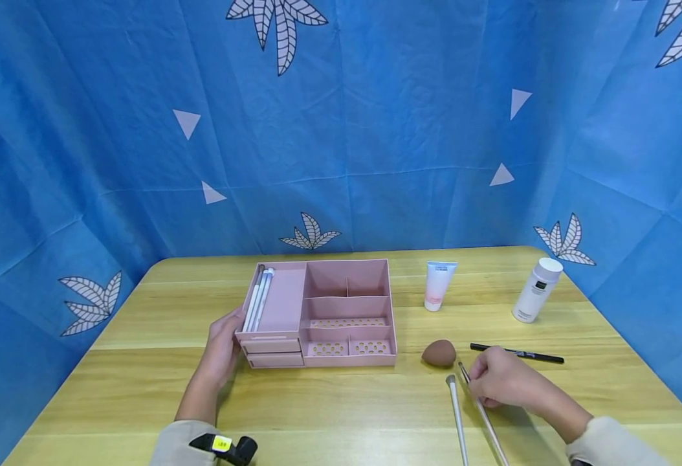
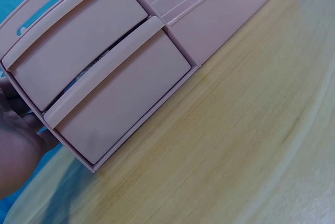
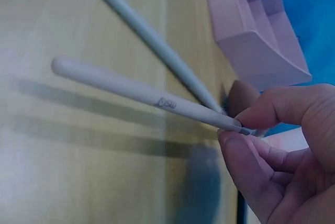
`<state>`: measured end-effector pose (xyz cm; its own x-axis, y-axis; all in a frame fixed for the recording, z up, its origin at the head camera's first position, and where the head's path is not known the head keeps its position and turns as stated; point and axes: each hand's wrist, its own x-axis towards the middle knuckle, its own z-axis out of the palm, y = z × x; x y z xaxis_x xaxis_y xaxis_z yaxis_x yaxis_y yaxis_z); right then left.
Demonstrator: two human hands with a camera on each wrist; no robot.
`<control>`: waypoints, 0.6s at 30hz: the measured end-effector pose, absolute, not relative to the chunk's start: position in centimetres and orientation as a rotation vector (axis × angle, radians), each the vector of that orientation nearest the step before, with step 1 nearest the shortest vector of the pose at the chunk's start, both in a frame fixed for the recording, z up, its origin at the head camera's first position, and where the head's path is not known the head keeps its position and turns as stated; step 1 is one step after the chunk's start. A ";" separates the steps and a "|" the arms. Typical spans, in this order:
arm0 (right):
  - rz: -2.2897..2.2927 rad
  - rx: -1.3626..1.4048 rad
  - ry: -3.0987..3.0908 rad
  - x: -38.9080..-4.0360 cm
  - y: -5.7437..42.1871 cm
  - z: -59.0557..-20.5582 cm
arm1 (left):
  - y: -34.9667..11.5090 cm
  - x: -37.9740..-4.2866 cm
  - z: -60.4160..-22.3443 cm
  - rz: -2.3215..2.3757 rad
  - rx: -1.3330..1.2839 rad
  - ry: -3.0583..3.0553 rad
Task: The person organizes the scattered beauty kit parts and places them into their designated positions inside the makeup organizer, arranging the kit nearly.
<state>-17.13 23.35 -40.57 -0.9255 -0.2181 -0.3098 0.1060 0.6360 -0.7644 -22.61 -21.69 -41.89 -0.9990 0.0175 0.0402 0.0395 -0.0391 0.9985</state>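
A blue patterned curtain backs the site; below it I note a wood-grain table. On it sits a pink organizer, upright, with slim sticks lying along its left wall. The left hand rests against that side, presumably steadying it. Its fingertips pass out of sight beside the wall, so I cannot tell how far they curl.

The right hand pinches the held brush between thumb and fingertips near the bristle end, right of the organizer. The handle's shadow lies apart from it, so I judge that end raised. A narrow grip there probably suits so thin a stick.

A second brush lies alongside, near a brown sponge; the head view cuts off both brushes' lower ends. The right hand hides part of a black pencil. Both drawers are closed, contents concealed. Lettering on the white bottle is too small to read.
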 end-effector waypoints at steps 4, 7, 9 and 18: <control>-1.285 -0.117 2.413 -17.7 23.2 -39.6 | -21.7 -22.6 -41.9 -2.253 -0.060 -2.166; -1.340 -0.166 2.375 -18.4 23.1 -38.6 | -21.7 -22.6 -41.9 -2.251 -0.059 -2.167; -1.357 -0.190 2.377 -18.8 22.9 -37.8 | -21.7 -22.6 -41.9 -2.245 -0.057 -2.174; -1.435 -0.238 2.354 -20.8 20.4 -35.7 | -21.8 -22.6 -42.0 -2.234 -0.067 -2.195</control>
<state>-20.80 20.35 -35.70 -0.9164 -0.3309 -0.2253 0.0487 0.4663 -0.8833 -22.57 -21.82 -42.03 -0.9990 0.0236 0.0367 0.0363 -0.0179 0.9992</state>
